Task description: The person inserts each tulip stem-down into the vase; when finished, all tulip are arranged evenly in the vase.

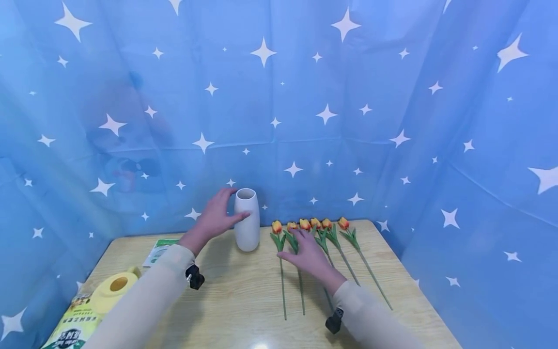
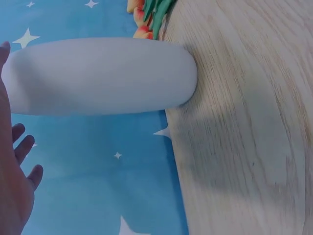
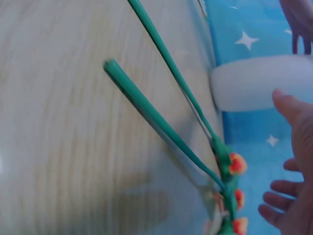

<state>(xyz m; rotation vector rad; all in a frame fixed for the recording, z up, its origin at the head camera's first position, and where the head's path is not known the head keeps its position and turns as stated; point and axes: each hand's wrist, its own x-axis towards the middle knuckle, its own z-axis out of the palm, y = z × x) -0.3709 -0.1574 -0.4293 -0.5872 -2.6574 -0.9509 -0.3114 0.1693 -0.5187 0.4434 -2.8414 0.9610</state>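
Observation:
A tall white vase [image 1: 247,225] stands upright near the table's back edge. My left hand [image 1: 214,216] is at its upper left side, thumb and fingers spread around the vase near the rim; in the left wrist view, fingers show apart from the vase's side [image 2: 102,76]. Several orange-yellow artificial tulips [image 1: 343,223] lie side by side to the right, blossoms along the back edge and green stems [image 1: 375,278] toward the front. Above them hovers my right hand [image 1: 310,254], fingers spread and overlapping some leaves. In the right wrist view its fingers [image 3: 281,188] hold nothing.
At the left of the table are a yellow watering can [image 1: 106,293], a yellow-green printed bag [image 1: 71,325] and a white-green packet [image 1: 161,249], partly behind my left sleeve. A blue curtain [image 1: 296,97] with white stars hangs right behind the table and along both sides.

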